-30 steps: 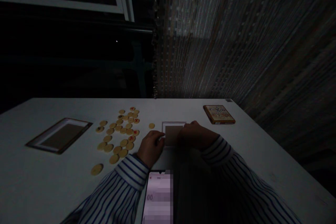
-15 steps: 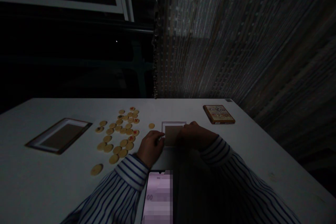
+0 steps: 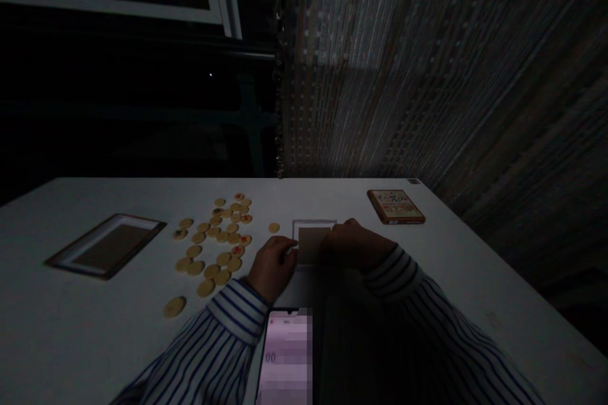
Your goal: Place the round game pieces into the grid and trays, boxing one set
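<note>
Between my hands lies a shallow box [image 3: 311, 223] with a pale rim and a brown inner face. My left hand [image 3: 272, 269] is closed at its left edge, thumb and forefinger close together. My right hand [image 3: 358, 245] is curled over the right side of the box, its fingertips mostly in shadow. To the left, round wooden Chinese chess pieces [image 3: 223, 259] lie loosely spread, several showing red or dark characters. A single piece [image 3: 274, 228] sits apart, just beyond my left hand.
An open box half [image 3: 61, 261] rests at the left of the white table [image 3: 118, 335]. A printed box [image 3: 396, 207] lies at the far right. Near me is a lit phone [image 3: 287, 354]. A bead curtain [image 3: 361, 76] hangs behind the table. The room is dim.
</note>
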Action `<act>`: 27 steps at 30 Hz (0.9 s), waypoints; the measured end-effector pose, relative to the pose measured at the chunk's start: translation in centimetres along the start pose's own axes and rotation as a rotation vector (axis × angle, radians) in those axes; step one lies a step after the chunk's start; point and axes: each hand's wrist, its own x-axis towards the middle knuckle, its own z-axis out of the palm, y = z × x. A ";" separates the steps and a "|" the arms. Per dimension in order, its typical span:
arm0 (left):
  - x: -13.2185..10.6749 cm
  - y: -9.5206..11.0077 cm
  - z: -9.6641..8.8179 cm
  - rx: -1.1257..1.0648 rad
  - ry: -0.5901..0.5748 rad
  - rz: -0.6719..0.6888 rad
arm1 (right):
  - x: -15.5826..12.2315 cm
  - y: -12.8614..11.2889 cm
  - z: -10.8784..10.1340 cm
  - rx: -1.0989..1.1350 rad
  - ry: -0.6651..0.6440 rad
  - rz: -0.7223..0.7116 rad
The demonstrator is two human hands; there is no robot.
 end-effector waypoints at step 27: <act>0.0 0.0 0.0 -0.009 -0.020 -0.017 | -0.2 0.4 -0.1 0.001 -0.014 0.029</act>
